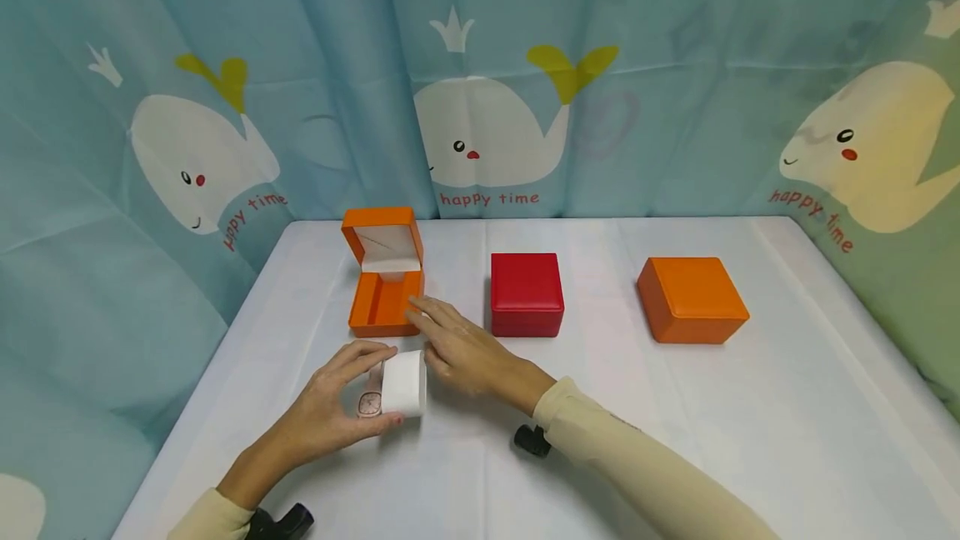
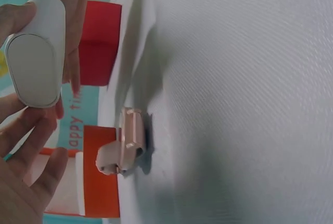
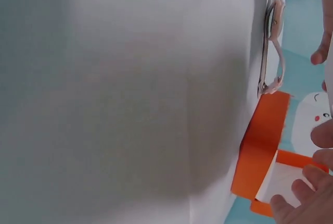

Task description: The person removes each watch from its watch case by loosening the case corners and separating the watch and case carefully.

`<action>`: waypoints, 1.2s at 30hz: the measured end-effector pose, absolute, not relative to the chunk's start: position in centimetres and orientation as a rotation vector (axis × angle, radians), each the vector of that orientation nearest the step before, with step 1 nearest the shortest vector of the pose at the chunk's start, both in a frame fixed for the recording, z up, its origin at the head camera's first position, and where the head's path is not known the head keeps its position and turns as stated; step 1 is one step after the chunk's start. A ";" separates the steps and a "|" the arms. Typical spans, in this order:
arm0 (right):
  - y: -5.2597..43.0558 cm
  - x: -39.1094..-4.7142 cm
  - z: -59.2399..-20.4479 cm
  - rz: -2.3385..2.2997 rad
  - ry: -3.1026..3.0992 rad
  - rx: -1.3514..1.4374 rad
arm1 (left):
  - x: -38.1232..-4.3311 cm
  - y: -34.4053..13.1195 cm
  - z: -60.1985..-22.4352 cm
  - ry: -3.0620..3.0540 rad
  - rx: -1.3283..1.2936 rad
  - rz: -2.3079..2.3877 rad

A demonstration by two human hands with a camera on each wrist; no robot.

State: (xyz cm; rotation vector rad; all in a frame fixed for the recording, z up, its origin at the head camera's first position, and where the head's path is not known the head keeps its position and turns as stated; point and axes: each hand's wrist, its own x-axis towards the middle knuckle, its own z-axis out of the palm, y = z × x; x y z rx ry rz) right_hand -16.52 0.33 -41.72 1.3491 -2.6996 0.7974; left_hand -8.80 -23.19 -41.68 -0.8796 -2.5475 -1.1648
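My left hand (image 1: 326, 407) holds a white watch cushion (image 1: 402, 384) between thumb and fingers. In the left wrist view the cushion (image 2: 32, 65) shows a flat, oval end. A wristwatch (image 1: 370, 403) with a pale pink strap lies on the table beside it; the left wrist view shows the watch (image 2: 133, 135) apart from the fingers. My right hand (image 1: 468, 357) is just right of the cushion, fingers extended toward the open orange watch box (image 1: 382, 329). Whether it touches cushion or box I cannot tell. The box has its lid raised, with a white lining and an orange interior.
A closed red box (image 1: 527, 290) stands at the back middle, and a closed orange box (image 1: 693, 302) farther right. All stand on a white-covered table (image 1: 600, 457). A blue curtain (image 1: 337, 40) with whale prints hangs behind.
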 end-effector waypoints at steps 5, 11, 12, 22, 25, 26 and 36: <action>-0.1 -17.4 -42.2 0.753 -2.781 1.321 | -9.0 -23.3 -42.0 -2.568 -0.826 -1.163; -0.4 -17.8 -42.7 0.517 -2.890 1.327 | -9.4 -23.5 -42.0 -2.574 -0.807 -1.108; -0.3 -17.7 -42.8 0.471 -2.905 1.329 | -9.4 -23.5 -41.9 -2.576 -0.806 -1.087; -0.7 -17.5 -43.2 0.051 -2.772 1.273 | -10.6 -24.1 -41.8 -2.571 -0.809 -1.046; -0.9 -17.6 -43.1 -0.008 -2.714 1.255 | -11.0 -24.3 -41.8 -2.573 -0.798 -1.042; -0.9 -17.6 -43.0 -0.011 -2.710 1.252 | -11.1 -24.4 -41.8 -2.573 -0.791 -1.040; -1.0 -17.6 -42.2 0.004 -2.800 1.254 | -12.8 -25.4 -41.7 -2.593 -0.718 -1.049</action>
